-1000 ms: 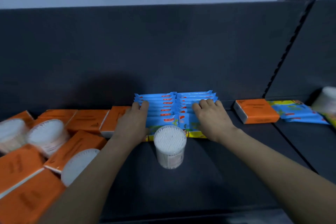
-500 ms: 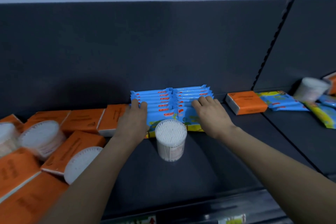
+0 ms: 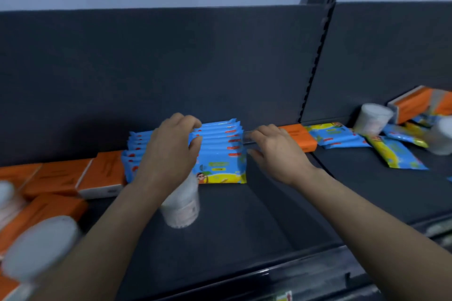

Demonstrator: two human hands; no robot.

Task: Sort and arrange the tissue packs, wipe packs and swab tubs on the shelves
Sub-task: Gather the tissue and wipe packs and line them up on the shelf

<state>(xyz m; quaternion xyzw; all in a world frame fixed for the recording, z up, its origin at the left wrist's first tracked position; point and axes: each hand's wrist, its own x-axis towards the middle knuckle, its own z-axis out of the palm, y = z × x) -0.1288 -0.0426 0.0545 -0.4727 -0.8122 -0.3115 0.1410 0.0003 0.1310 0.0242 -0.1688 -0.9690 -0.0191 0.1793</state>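
I see left hand (image 3: 168, 151) gripping upright wipe packs (image 3: 220, 156) | long axis 9-to-3 | right hand (image 3: 278, 154) at 3, fingers loose, empty

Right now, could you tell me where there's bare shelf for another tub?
Bare shelf lies right of the wipe stack, up to the orange pack and forward to the edge. The left is crowded with packs, tubs.

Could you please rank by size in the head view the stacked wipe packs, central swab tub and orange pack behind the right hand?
stacked wipe packs
swab tub, though nearer
orange tissue pack, partly hidden
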